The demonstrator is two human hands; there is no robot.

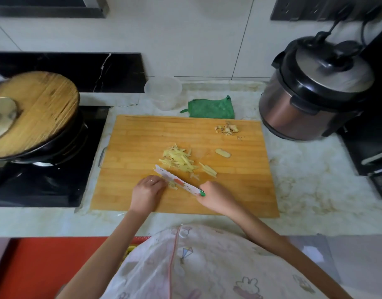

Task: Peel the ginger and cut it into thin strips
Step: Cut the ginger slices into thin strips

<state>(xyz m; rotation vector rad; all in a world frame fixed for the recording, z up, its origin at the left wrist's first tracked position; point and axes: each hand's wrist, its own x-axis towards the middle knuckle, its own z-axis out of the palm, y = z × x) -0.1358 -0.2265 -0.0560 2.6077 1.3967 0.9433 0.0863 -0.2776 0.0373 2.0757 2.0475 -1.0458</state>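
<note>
Bare arms point(125, 234) and a pale printed top point(207, 266)
Rabbit and kite drawings, a pink seam point(172, 262) down it; a thin ring point(151, 180) on the left hand point(148, 190).

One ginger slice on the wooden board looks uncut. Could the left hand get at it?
Probably yes: the flat ginger slice lies alone on the wooden board, though the left hand must cross the white knife blade.

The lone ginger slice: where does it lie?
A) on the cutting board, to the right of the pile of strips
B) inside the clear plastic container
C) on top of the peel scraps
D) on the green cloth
A: the ginger slice lies alone on the cutting board, right of the pile of strips and nearer than the peel scraps.
</note>
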